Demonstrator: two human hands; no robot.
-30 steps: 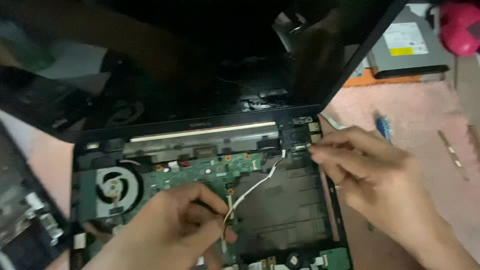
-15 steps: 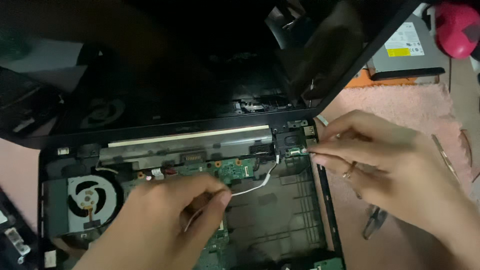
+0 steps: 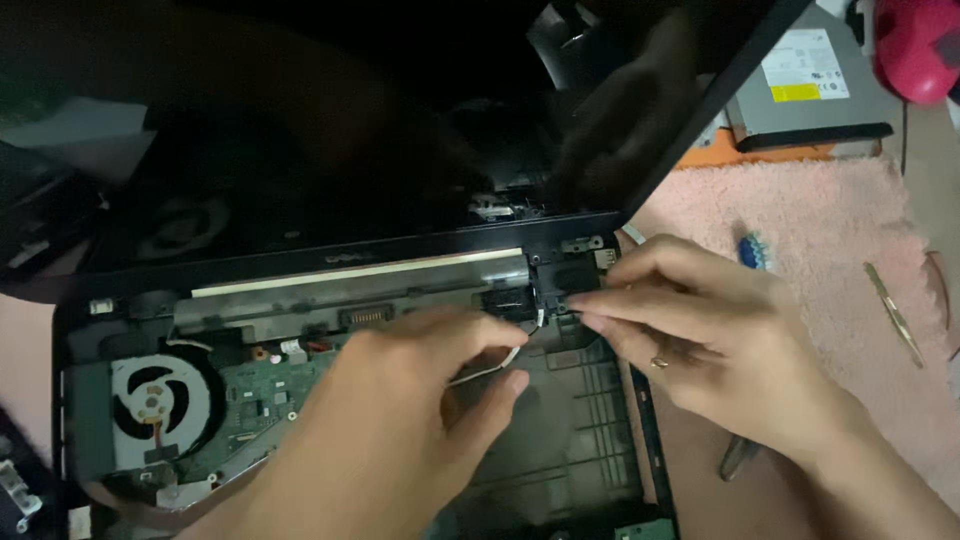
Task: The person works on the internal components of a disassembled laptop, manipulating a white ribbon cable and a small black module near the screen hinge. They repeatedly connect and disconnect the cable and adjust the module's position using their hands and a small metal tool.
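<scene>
Your left hand (image 3: 400, 420) has slid up and right along the white cable (image 3: 490, 365), pinching it beside the hinge of the opened laptop (image 3: 560, 450). Your right hand (image 3: 700, 330) stays there, fingertips closed on the small connector (image 3: 560, 300).

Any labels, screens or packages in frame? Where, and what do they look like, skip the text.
Laptop screen: upper half of frame, hinged open behind the stripped base, large dark rectangle, switched off, showing reflections.
Label on optical drive: top right, on a flat grey metal drive with a black front edge; white rectangle with a yellow patch.
No packages in view.
</scene>
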